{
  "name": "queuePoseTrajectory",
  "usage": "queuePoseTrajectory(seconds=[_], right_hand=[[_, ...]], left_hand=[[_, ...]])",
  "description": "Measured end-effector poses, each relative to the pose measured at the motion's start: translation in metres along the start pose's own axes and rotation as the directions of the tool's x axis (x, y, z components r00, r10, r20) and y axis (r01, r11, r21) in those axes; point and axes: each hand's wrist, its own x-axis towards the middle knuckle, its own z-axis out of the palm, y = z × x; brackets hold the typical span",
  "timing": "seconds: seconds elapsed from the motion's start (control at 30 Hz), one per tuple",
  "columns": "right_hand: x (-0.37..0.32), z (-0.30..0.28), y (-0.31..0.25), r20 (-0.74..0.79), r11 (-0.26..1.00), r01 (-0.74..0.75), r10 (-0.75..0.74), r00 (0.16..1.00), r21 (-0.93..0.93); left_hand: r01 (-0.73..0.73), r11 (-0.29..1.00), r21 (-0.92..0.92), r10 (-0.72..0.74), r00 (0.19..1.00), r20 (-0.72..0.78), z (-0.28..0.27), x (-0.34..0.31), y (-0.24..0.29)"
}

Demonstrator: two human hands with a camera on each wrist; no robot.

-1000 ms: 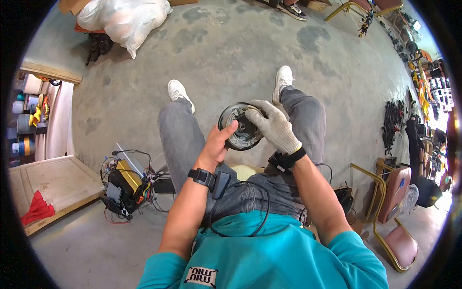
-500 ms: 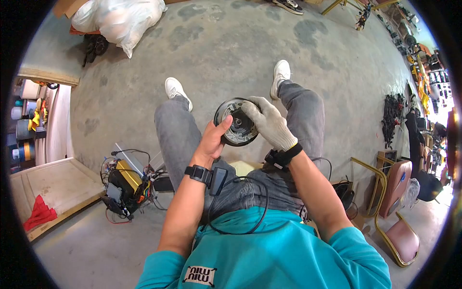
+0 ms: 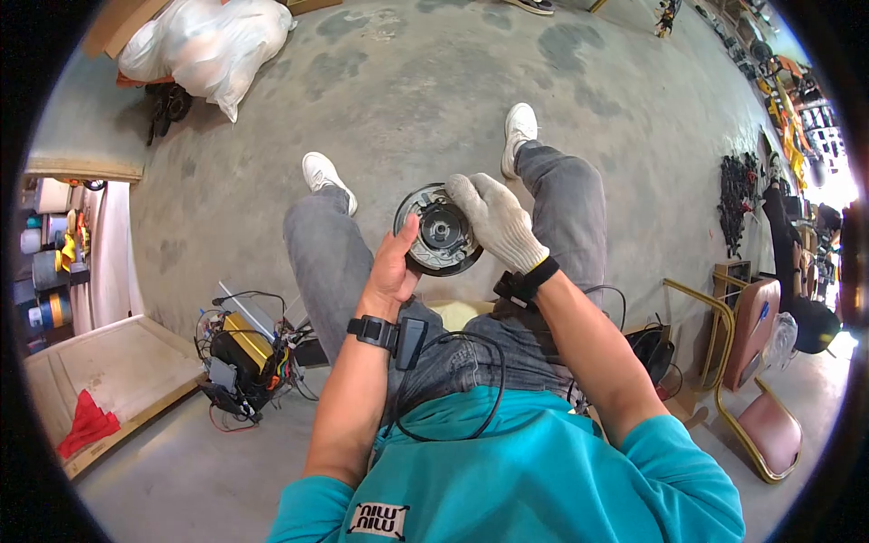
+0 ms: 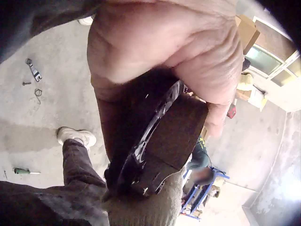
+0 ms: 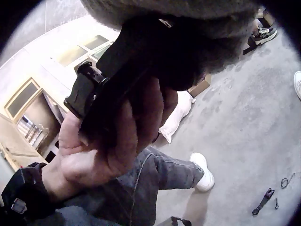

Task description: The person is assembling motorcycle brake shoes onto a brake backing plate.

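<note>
A round, dark metal drum brake assembly (image 3: 441,230), with a central hub and curved shoes around it, is held between both hands above the lap. My bare left hand (image 3: 392,264) grips its left side, thumb over the rim and fingers underneath. On the opposite side my right hand (image 3: 496,222), in a whitish knit glove, holds the upper right rim. In the left wrist view the assembly (image 4: 174,134) shows edge-on inside the bare palm, the glove (image 4: 146,209) below it. Deep shadow darkens the assembly (image 5: 110,101) in the right wrist view, where bare fingers (image 5: 124,136) wrap it from below.
On the floor lie a wrench (image 4: 34,69), a bolt (image 5: 276,203), a wire ring (image 4: 38,95) and a green-handled screwdriver (image 4: 21,171). Wired electronics (image 3: 244,357) sit left, near a wooden panel (image 3: 118,357). A chair (image 3: 751,335) stands right; a white bag (image 3: 208,50) lies ahead.
The drum brake assembly has turned, its hub face showing more fully now. My gloved fingers have shifted from over its face toward the rim. The head view has swung slightly.
</note>
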Motion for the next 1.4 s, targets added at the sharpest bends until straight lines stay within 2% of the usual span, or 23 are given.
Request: queuePoseTrajectory(seconds=[0.2,0.3,0.4,0.47,0.57,0.63,0.67,0.73,0.8,0.87,1.03,1.1,1.23,1.3,1.4], right_hand=[[0.004,0.005,0.005,-0.004,0.999,-0.047,0.047,0.999,-0.013],[-0.001,0.004,0.003,0.009,0.997,0.074,-0.073,0.997,-0.039],[0.005,0.01,0.01,-0.032,0.993,0.033,-0.037,0.999,-0.114],[0.004,0.007,0.01,-0.035,0.985,0.065,-0.072,0.997,-0.163],[0.003,0.006,0.011,0.019,0.989,0.058,-0.056,0.998,-0.137],[0.005,0.008,0.012,0.034,0.997,-0.039,0.036,0.999,0.068],[0.006,0.008,0.012,0.036,0.997,-0.033,0.03,0.999,0.07],[0.003,0.004,0.006,0.079,0.989,-0.137,0.132,0.988,0.055],[0.001,0.001,0.004,0.094,0.991,-0.122,0.116,0.989,0.063],[0.001,0.003,0.01,0.088,0.979,-0.132,0.12,0.989,0.152],[0.003,0.003,0.012,0.071,0.995,-0.084,0.081,0.994,0.044],[-0.001,0.002,0.006,0.027,0.998,0.043,-0.044,0.999,0.035],[0.002,0.002,0.007,0.025,0.999,-0.032,0.031,0.999,0.019],[0.0,-0.002,0.003,0.078,0.994,-0.083,0.078,0.994,0.065],[-0.002,0.003,0.011,0.041,0.987,-0.068,0.062,0.997,0.146]], left_hand=[[0.026,0.999,-0.03,-0.026,1.0,0.014,-0.002,0.002,-0.001],[0.04,0.999,-0.015,-0.041,0.999,-0.007,-0.01,0.004,-0.003],[0.042,0.999,-0.004,-0.042,0.999,-0.011,-0.011,0.006,-0.004],[0.019,1.0,0.003,-0.019,0.998,-0.064,-0.006,0.004,-0.003],[0.006,1.0,0.009,-0.005,0.998,-0.059,-0.002,0.004,-0.002],[0.013,1.0,-0.007,-0.013,0.998,-0.066,-0.001,0.003,-0.002],[0.018,1.0,-0.024,-0.02,0.997,-0.074,-0.001,0.003,-0.001],[0.013,0.999,-0.031,-0.015,0.997,-0.074,-0.003,0.003,-0.002],[0.011,0.999,-0.039,-0.014,0.997,-0.077,-0.006,0.002,-0.002],[0.05,0.999,0.023,-0.048,0.996,-0.07,-0.01,0.002,-0.002],[0.02,1.0,0.0,-0.02,0.997,-0.073,0.0,0.001,0.001],[0.018,1.0,0.018,-0.017,0.999,-0.04,-0.001,0.0,0.001],[0.022,0.999,0.03,-0.021,0.999,-0.026,-0.003,-0.002,0.002],[0.02,1.0,0.016,-0.02,1.0,0.009,-0.004,-0.001,0.002],[-0.002,1.0,0.012,0.002,0.999,0.046,-0.004,-0.003,0.002]])
